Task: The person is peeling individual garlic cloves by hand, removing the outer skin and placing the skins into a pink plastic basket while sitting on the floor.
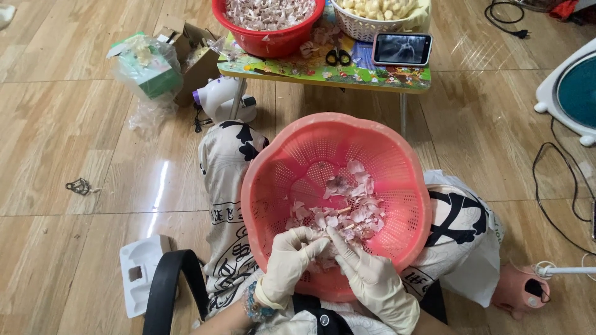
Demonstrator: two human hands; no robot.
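A pink perforated basket (pixel 397 167) rests on my lap, holding a heap of pinkish-white garlic skins (pixel 347 208). Both my hands wear cream rubber gloves and meet at the basket's near edge. My left hand (pixel 288 257) is curled, its fingertips pinching something small that I cannot make out among the skins. My right hand (pixel 366 273) reaches in beside it, with its fingers pressed against the left fingertips and the heap. What lies between the fingers is hidden.
A low colourful table (pixel 323 71) stands ahead with a red bowl (pixel 267 37) of unpeeled cloves, a white basket (pixel 366 25) of peeled garlic, scissors (pixel 338 57) and a phone (pixel 402 48). A cardboard box and a plastic bag (pixel 149 68) lie to the left. A fan base (pixel 571 93) and cables lie on the right.
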